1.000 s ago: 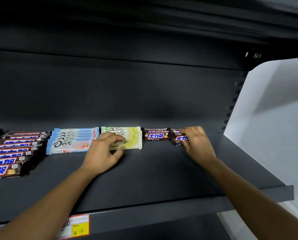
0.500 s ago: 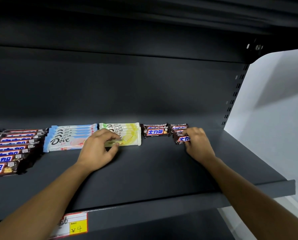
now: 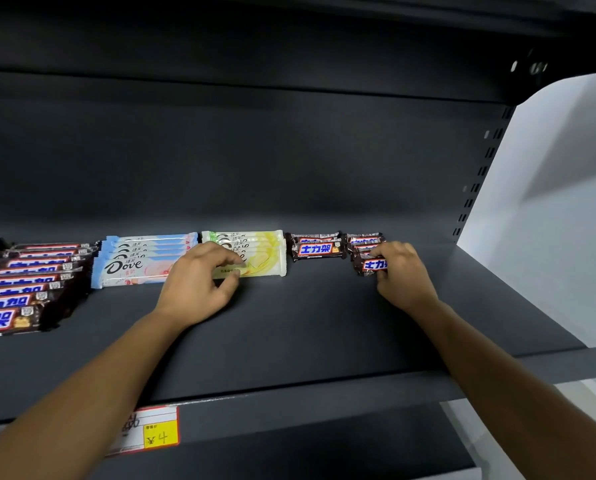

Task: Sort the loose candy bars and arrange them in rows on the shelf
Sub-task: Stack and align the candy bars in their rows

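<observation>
— Pinching what?
— Gripping the front yellow bar (image 3: pixel 265 268) with left hand (image 3: pixel 199 282), nipping a small brown bar (image 3: pixel 372 265) with right hand (image 3: pixel 402 275), at its row's front, far right on the shelf (image 3: pixel 289 341).
— Nearly done?
— Looks so: only squaring those two; seeing no loose bars.

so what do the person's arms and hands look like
The left forearm and right forearm are bare to the frame edge, no sleeves. The left hand and right hand wear no gloves, and no watch, ring or bracelet is visible.
</observation>
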`<action>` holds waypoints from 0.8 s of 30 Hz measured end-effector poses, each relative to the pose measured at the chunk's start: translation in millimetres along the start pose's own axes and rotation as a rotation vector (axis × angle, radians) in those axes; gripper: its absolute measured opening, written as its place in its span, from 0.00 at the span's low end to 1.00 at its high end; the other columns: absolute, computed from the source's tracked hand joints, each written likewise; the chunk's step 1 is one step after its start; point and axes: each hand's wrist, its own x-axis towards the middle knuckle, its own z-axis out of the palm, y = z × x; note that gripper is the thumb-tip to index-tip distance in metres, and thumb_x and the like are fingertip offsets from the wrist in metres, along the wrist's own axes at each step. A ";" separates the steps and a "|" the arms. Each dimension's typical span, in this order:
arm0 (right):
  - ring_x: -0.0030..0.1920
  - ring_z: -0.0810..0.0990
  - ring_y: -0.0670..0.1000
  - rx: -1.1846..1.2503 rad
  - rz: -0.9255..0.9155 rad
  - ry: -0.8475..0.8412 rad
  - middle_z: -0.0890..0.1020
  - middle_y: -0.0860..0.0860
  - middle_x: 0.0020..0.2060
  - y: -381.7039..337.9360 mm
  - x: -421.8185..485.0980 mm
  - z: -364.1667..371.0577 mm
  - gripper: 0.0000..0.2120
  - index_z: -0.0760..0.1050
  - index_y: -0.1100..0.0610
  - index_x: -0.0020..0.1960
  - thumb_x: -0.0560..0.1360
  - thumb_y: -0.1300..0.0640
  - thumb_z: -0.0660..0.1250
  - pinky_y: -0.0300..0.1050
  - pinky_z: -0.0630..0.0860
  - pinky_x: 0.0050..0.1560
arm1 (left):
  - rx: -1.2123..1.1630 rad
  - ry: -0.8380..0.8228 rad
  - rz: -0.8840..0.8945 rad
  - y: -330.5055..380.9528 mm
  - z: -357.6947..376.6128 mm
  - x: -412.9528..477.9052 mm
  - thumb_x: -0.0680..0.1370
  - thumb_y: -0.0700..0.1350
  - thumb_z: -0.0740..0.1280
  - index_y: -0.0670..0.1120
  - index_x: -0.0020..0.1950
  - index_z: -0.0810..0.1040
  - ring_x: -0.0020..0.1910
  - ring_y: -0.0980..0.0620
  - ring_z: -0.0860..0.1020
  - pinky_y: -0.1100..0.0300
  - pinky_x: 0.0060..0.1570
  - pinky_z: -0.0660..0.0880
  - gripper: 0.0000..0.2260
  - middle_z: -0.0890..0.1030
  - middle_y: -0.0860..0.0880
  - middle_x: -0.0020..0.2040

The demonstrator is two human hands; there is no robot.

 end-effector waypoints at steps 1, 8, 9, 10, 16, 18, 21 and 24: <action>0.55 0.71 0.56 -0.002 0.000 -0.011 0.78 0.57 0.53 -0.3 -0.1 -0.7 0.17 0.75 0.61 0.56 0.68 0.70 0.63 0.44 0.69 0.52 | 0.004 0.002 0.003 0.0 0.0 0.4 0.70 0.53 0.59 0.49 0.48 0.82 0.45 0.52 0.77 0.60 0.46 0.72 0.15 0.79 0.53 0.44; 0.55 0.73 0.58 -0.108 0.037 0.034 0.78 0.57 0.55 -12.2 -6.7 -16.4 0.22 0.73 0.60 0.62 0.68 0.65 0.65 0.51 0.70 0.55 | 0.122 -0.040 -0.010 3.8 -5.6 -1.8 0.71 0.54 0.58 0.49 0.51 0.81 0.50 0.48 0.77 0.58 0.50 0.71 0.17 0.81 0.52 0.48; 0.55 0.73 0.58 -0.121 0.040 0.049 0.78 0.57 0.54 -17.1 -8.1 -19.4 0.21 0.73 0.60 0.62 0.69 0.64 0.66 0.50 0.70 0.55 | 0.161 -0.063 -0.022 6.0 -7.7 -2.5 0.72 0.53 0.59 0.48 0.54 0.81 0.52 0.47 0.76 0.57 0.51 0.71 0.17 0.81 0.50 0.50; 0.54 0.73 0.59 -0.130 0.028 0.059 0.79 0.57 0.54 -23.0 -9.9 -21.2 0.19 0.74 0.61 0.60 0.69 0.63 0.66 0.51 0.70 0.54 | 0.205 -0.090 -0.036 8.4 -9.9 -2.7 0.72 0.51 0.60 0.48 0.56 0.80 0.53 0.46 0.75 0.56 0.52 0.71 0.17 0.81 0.49 0.52; 0.61 0.71 0.57 -0.153 -0.082 -0.042 0.77 0.55 0.60 -73.3 -36.5 -20.3 0.18 0.73 0.57 0.62 0.75 0.52 0.63 0.49 0.66 0.60 | 0.402 -0.162 -0.034 33.0 -24.6 -14.5 0.73 0.46 0.65 0.47 0.64 0.75 0.58 0.42 0.73 0.50 0.57 0.72 0.19 0.79 0.45 0.57; 0.63 0.69 0.55 -0.153 -0.092 -0.084 0.74 0.52 0.63 -91.2 -48.4 -21.0 0.20 0.70 0.55 0.66 0.76 0.49 0.61 0.48 0.64 0.62 | 0.423 -0.166 -0.048 44.4 -30.5 -25.6 0.74 0.47 0.65 0.47 0.65 0.74 0.59 0.42 0.72 0.50 0.57 0.71 0.19 0.79 0.46 0.58; 0.66 0.67 0.53 -0.141 -0.109 -0.124 0.71 0.51 0.66 -117.8 -70.0 -25.2 0.22 0.67 0.53 0.69 0.78 0.47 0.59 0.48 0.62 0.64 | 0.443 -0.173 -0.060 61.3 -40.2 -45.1 0.75 0.49 0.62 0.48 0.67 0.72 0.61 0.43 0.71 0.51 0.59 0.70 0.20 0.77 0.47 0.60; 0.65 0.66 0.53 -0.128 -0.140 -0.130 0.71 0.50 0.66 -139.8 -95.3 -30.5 0.21 0.67 0.53 0.69 0.78 0.46 0.58 0.49 0.62 0.63 | 0.447 -0.169 -0.059 80.3 -50.4 -66.8 0.76 0.51 0.60 0.49 0.67 0.71 0.62 0.45 0.69 0.53 0.59 0.69 0.19 0.75 0.49 0.62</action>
